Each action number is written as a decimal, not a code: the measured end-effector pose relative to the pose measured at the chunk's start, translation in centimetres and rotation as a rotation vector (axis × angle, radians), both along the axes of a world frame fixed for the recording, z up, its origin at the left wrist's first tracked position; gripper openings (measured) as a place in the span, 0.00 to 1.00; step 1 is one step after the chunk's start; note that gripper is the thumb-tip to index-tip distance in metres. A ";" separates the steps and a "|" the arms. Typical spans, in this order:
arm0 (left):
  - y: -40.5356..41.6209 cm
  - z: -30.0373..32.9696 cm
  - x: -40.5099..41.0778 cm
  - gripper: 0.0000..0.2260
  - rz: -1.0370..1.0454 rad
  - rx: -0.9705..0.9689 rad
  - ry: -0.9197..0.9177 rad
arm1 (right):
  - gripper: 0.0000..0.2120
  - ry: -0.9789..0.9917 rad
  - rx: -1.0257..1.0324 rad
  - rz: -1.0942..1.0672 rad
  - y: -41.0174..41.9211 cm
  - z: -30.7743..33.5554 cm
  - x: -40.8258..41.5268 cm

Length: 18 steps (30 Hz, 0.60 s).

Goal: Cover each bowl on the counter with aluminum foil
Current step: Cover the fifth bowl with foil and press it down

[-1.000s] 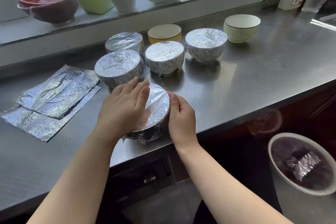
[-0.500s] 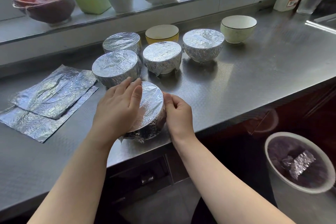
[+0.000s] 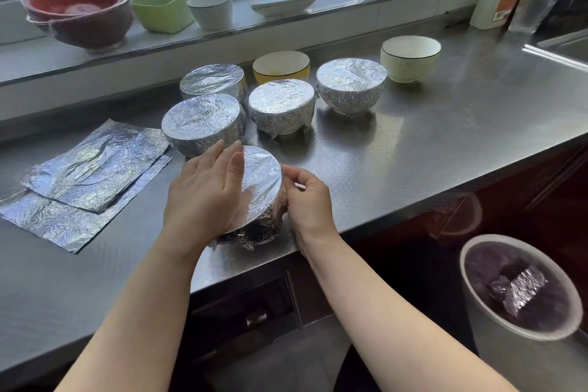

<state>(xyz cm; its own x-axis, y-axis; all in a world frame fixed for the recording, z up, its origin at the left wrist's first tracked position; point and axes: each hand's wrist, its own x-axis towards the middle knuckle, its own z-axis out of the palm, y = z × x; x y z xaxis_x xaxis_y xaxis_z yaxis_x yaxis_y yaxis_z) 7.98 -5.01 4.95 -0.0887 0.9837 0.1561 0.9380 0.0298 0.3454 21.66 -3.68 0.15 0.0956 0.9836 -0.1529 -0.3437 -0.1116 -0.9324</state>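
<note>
From the head view, a bowl wrapped in foil (image 3: 262, 183) sits near the front edge of the shiny metal desk (image 3: 413, 149). The left hand (image 3: 205, 194) lies flat on the foil top with its fingers straight, pressing down. The right hand (image 3: 307, 197) is on the right side of this bowl, and its curled fingers pinch the foil at the rim.

Just behind this bowl stand four more foil-covered bowls: one (image 3: 203, 122) touching the left fingers, one (image 3: 213, 79) further back, one (image 3: 281, 105) in the middle and one (image 3: 351, 84) to the right. Behind those, a yellow bowl (image 3: 281, 67) and a pale bowl (image 3: 410, 57) have no foil on them.

To the left of the held bowl, flat foil sheets (image 3: 86, 181) lie in a stack on the desk. Down to the right of the held bowl, below the desk, a white bin (image 3: 521, 289) has a crumpled bit of foil inside.
</note>
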 end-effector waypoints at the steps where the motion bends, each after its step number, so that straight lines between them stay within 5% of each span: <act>1: 0.0 0.0 0.0 0.33 0.002 0.002 -0.008 | 0.07 -0.002 -0.009 0.010 0.0 0.1 0.1; 10: 0.3 0.0 -0.2 0.36 0.008 -0.014 -0.009 | 0.15 -0.158 0.001 0.145 -0.2 0.2 0.9; 18: 0.7 0.2 -1.3 0.32 0.002 -0.048 0.039 | 0.21 -0.774 0.330 0.298 -1.1 0.1 0.6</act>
<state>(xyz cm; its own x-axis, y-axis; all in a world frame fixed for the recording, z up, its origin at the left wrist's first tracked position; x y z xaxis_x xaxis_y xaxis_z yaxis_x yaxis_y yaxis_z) 6.66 -4.34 5.12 -0.0857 0.9900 0.1119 0.9506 0.0477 0.3066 22.25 -4.81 0.28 -0.2124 0.9666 0.1431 0.3958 0.2190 -0.8918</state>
